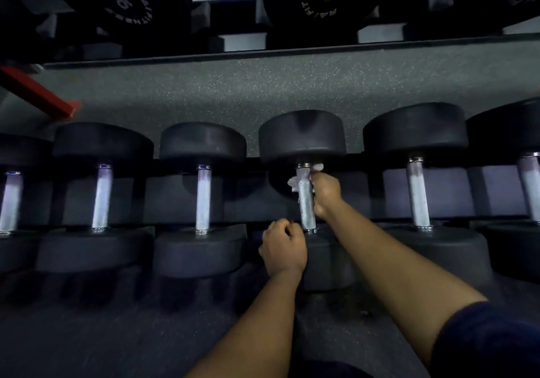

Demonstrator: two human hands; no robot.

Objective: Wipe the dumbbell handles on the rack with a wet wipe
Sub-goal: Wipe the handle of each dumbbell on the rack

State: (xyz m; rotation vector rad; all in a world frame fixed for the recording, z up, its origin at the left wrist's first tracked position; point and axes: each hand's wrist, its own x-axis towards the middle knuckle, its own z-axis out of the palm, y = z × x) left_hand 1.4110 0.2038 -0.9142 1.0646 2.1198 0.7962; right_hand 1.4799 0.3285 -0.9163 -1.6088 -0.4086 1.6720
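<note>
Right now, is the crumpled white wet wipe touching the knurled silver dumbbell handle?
Touching. The head view shows the crumpled white wet wipe wrapped round the knurled silver dumbbell handle, held there by the right hand.

Red bar (41,94) & speckled floor (263,91)

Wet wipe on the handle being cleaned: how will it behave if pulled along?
Probably floppy: the wet wipe bunches and crumples around the handle under the right hand. It may snag, since the handle looks knurled. Likely light: its loose ends stick out unsupported.
</note>
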